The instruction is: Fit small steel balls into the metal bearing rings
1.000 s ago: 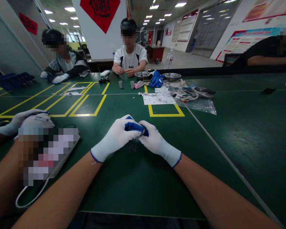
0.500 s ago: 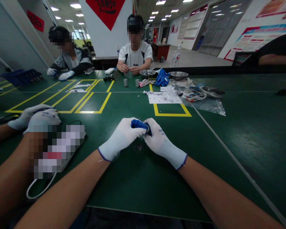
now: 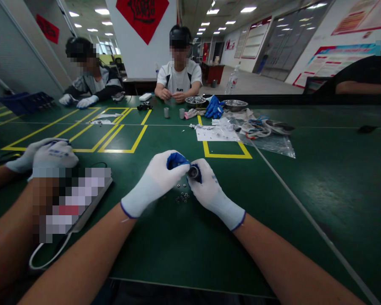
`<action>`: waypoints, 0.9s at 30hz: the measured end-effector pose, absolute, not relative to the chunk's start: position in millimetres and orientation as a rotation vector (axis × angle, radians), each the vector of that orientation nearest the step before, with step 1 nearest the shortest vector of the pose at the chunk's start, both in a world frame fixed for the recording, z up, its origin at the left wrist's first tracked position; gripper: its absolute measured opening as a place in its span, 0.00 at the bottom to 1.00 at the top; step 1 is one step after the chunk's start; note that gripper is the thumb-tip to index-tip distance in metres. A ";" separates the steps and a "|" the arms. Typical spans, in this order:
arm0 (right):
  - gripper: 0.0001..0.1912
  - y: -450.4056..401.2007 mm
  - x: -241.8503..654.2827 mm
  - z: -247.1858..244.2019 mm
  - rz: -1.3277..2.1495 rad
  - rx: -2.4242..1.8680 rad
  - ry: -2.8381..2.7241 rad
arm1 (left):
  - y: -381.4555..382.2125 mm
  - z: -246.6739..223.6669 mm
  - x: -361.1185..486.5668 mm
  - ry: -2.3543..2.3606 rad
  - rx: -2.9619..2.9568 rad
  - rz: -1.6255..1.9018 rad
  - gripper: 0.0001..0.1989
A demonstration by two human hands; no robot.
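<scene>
Closest, on the green table (image 3: 184, 254) at left, lies a blurred-out pale block (image 3: 79, 199) with a white cord. Just short of the hands sit loose small metal rings (image 3: 182, 197), most bunched, 2 slightly apart. Above them the right hand (image 3: 206, 180), gloved, has its fingers wrapped around a small grey cup (image 3: 194, 172), tilted so its mouth shows. The left hand (image 3: 169, 167) curls with fingertips at the cup's rim; whether they pinch anything, I cannot tell. Gloved fabric could dull the feel, so a tiny part might slip unnoticed; a dropped cup or sagging wrist could scatter the rings. More tilt might spill any contents. Left of these rest a neighbour's gloved hands (image 3: 52, 154). Beyond are white paper (image 3: 217, 134), 2 other cups (image 3: 167, 112), a blue glove (image 3: 213, 108) and a seated person (image 3: 179, 80).
</scene>
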State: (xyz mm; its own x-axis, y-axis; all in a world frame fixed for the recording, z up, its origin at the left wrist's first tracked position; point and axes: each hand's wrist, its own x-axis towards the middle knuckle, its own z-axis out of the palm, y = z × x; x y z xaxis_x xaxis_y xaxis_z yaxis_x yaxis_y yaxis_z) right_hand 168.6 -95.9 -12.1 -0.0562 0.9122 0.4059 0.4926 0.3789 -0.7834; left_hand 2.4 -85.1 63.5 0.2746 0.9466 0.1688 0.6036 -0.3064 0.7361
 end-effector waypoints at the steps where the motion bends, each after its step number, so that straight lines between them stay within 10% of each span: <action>1: 0.07 -96.3 168.4 -11.2 0.577 -1.231 -1.696 | -82.9 65.8 -1.7 1.436 2.031 0.780 0.10; 16: 0.09 -98.8 168.7 -1.5 0.692 -1.152 -1.790 | -70.5 61.5 -27.0 1.604 2.388 -0.041 0.05; 27: 0.09 -91.3 172.4 -8.0 0.752 -1.136 -1.678 | -73.0 63.5 -16.6 1.342 2.294 0.601 0.09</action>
